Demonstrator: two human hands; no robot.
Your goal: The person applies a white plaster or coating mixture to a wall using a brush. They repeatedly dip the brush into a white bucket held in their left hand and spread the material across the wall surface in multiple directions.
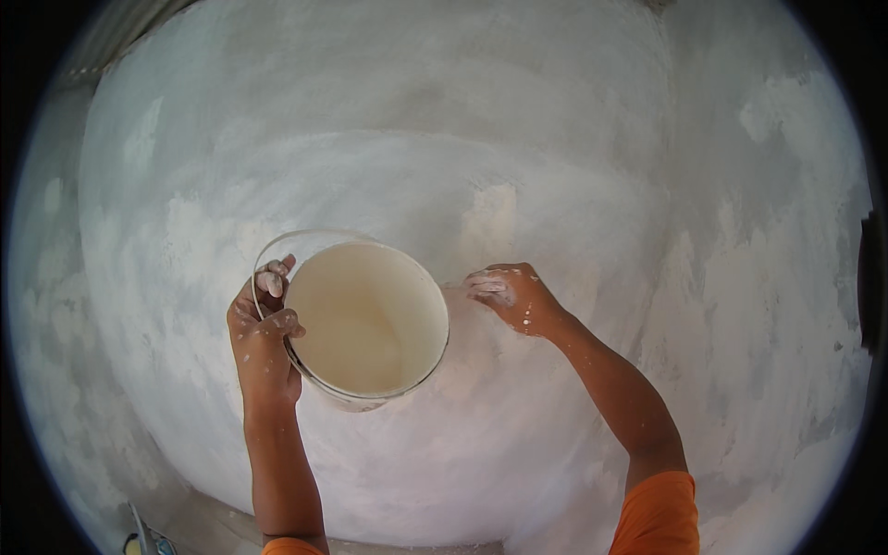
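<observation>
My left hand point(264, 338), spotted with white, grips the left side of a round pale bucket point(314, 365). Its thumb hooks over the rim, and the thin wire handle stands up in an arc beside the fingers. The bucket is held up in front of the wall with its mouth toward me. Inside it looks cream-coloured; I cannot tell where any liquid surface lies. To the right of the bucket, my right hand point(511, 296) is closed near the wall, fingers pressed together and smeared white. Whatever those fingers may hold is hidden.
A grey wall point(416, 176) with patchy whitish coating spans the view and meets another wall point(768, 277) at a right-hand corner. Corrugated sheeting point(116, 37) shows at upper left. Small objects point(143, 536) lie low at the left. A dark shape point(869, 282) stands at the right edge.
</observation>
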